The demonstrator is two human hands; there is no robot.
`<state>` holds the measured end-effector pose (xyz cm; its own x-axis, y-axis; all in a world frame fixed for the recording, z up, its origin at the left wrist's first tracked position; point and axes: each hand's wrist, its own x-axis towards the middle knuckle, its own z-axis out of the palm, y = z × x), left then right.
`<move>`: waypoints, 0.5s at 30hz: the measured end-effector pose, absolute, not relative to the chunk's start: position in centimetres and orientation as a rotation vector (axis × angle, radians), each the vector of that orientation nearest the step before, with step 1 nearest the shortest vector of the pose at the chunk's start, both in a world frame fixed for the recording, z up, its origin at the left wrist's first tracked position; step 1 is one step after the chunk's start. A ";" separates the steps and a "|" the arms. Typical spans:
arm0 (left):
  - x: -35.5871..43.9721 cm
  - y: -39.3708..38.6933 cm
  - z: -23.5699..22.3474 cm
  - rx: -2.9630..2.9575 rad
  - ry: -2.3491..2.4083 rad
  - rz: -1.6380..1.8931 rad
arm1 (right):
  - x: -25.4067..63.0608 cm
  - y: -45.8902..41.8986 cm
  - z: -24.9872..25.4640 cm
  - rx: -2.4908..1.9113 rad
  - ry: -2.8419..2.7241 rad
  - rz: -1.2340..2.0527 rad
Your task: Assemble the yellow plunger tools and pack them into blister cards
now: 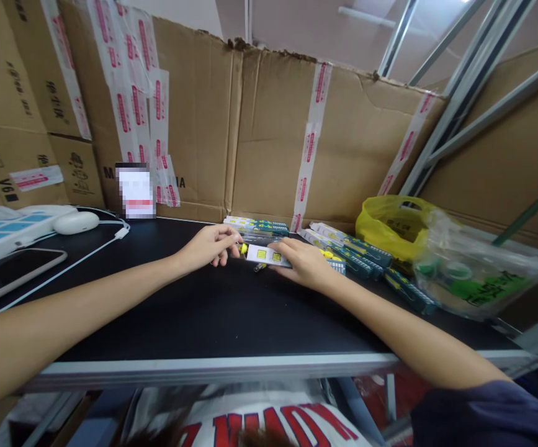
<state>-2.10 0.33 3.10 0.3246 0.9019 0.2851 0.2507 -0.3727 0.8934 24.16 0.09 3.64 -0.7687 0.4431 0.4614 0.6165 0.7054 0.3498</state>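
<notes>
A slim white carton with yellow square prints lies level just above the black tabletop. My right hand is closed over its right part, palm down. From its left end sticks a small yellow piece, with the curled fingertips of my left hand closed at it. Whether the piece belongs to the carton or its contents, I cannot tell. Beneath the carton shows a small dark metallic end. Behind my hands lie clear plastic packaging and several similar printed cartons.
More cartons lie to the right, beside a yellow plastic bag and a clear bag. A power strip, white case, phone and cable are at left. A blurred-out screen stands against the cardboard wall.
</notes>
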 end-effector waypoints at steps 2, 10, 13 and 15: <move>-2.0 0.3 3.1 1.779 1.020 1.097 | 24.2 0.0 3.8 -0.896 -2.523 -0.651; -0.6 -0.6 2.2 1.684 1.002 1.199 | 23.8 -0.3 3.3 -0.936 -2.521 -0.608; -0.3 -0.9 2.2 1.629 0.996 1.146 | 23.6 -0.4 3.1 -0.921 -2.541 -0.601; -0.2 -1.2 2.4 1.591 1.002 1.104 | 23.6 -0.5 3.2 -0.925 -2.542 -0.594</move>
